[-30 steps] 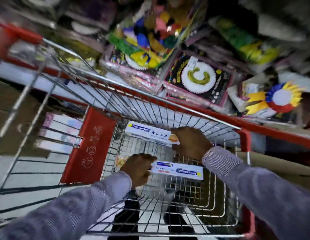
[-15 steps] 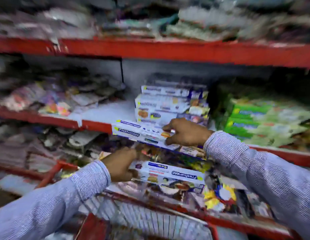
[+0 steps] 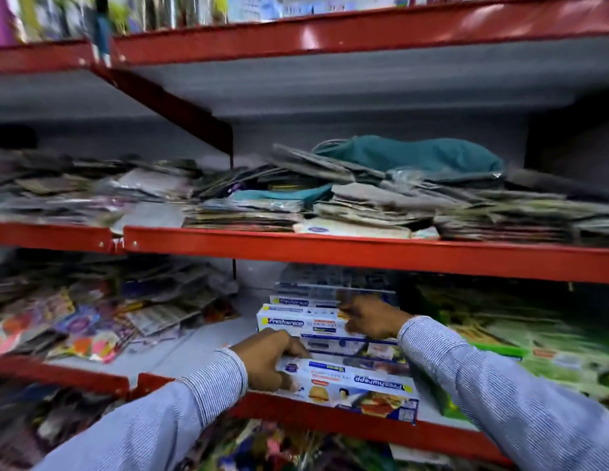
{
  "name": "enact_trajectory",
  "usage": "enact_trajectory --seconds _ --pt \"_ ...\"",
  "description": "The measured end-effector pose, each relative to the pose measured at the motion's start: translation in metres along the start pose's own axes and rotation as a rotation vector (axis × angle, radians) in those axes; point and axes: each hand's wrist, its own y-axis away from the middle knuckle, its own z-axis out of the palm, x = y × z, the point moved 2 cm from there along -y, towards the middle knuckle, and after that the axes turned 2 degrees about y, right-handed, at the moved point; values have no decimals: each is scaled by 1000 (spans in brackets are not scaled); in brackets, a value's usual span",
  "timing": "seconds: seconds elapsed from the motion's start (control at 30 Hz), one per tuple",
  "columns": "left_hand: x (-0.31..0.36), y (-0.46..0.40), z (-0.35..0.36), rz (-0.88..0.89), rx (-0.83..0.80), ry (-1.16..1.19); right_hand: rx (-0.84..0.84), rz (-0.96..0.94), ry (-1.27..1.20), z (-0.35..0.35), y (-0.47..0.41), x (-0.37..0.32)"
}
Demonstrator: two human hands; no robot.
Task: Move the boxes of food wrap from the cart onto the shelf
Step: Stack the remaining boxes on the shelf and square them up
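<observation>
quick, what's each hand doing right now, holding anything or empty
Left hand: closed on the white and blue cardboard food wrap box at the shelf's front edge.
Right hand: on the stacked white food wrap box; grip unclear.

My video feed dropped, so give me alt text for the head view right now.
Both hands are setting food wrap boxes onto a red shelf: the left hand grips a box at the shelf's front edge, the right hand rests on a stack of boxes behind. Packets crowd the shelves around.
</observation>
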Motion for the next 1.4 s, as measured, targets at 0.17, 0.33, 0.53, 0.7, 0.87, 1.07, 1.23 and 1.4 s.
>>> enact_trajectory --seconds 0.17,0.33,0.53,0.7,0.87,1.07,1.23,1.4 --pt "-8 -28 -1 6 -19 18 24 19 -27 11 -37 10" --pt "-20 -43 -4 -5 -21 47 91 -8 -15 18 -55 22" --pt "-24 -60 -17 -31 25 95 107 -6 -82 6 -60 34" --pt "-27 -92 -26 -22 86 101 148 4 -115 -19 -43 41" --pt "-22 -116 -16 -32 235 27 154 60 -5 -14 -27 48" --pt "-34 -116 11 -8 438 -90 300 12 -64 16 -8 49" --pt "-44 -114 19 63 500 -69 430 -47 89 30 9 47" --pt "-50 -115 25 85 525 -81 449 -69 179 35 5 52"
